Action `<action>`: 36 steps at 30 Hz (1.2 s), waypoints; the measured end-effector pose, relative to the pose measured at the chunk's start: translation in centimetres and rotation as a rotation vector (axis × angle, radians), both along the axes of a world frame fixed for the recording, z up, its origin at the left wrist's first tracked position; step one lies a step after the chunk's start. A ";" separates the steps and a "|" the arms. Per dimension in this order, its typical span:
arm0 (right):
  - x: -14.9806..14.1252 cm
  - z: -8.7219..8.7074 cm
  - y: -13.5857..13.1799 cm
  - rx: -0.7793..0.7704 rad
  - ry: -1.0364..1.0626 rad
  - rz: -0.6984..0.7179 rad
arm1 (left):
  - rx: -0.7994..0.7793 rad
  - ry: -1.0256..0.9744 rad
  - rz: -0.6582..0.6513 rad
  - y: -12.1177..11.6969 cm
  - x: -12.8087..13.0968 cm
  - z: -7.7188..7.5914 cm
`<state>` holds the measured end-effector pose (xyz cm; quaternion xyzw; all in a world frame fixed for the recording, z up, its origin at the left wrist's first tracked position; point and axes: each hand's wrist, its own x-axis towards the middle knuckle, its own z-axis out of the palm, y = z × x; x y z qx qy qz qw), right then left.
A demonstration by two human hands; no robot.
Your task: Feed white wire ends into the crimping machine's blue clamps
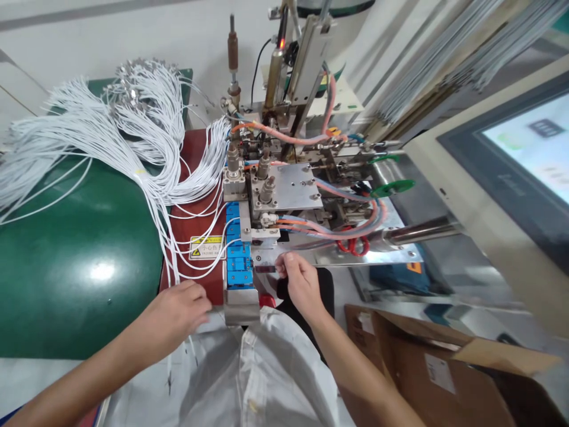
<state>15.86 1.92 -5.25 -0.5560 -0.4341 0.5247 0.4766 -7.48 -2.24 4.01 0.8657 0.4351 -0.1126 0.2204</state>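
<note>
My left hand [180, 311] rests knuckles-up at the front edge of the red plate [195, 178], its fingers curled around thin white wires [175, 261] that run down from the big bundle. My right hand [299, 279] is raised to the front of the machine, pinching a small dark piece [267, 269] next to the blue fixture blocks [237, 261]. A bright metal bracket [241, 305] sits just below those blocks, between my two hands.
A large bundle of white wires [89, 136] lies over the green table [80, 273]. The machine head [284, 184] carries orange hoses and cylinders. A touchscreen panel [524, 160] stands right. An open cardboard box [427, 362] and a white plastic bag [249, 373] are below.
</note>
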 end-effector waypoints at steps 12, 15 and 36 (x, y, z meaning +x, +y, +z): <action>0.1 0.7 -0.4 -0.025 0.041 -0.009 | 0.079 0.261 -0.175 -0.5 -1.7 -0.5; 0.4 0.5 -0.7 -0.025 0.041 -0.021 | 0.134 0.344 -0.187 -0.7 -2.2 -1.1; 0.1 2.1 -2.6 0.089 0.597 -0.170 | 0.482 -0.355 0.233 1.3 6.6 -2.6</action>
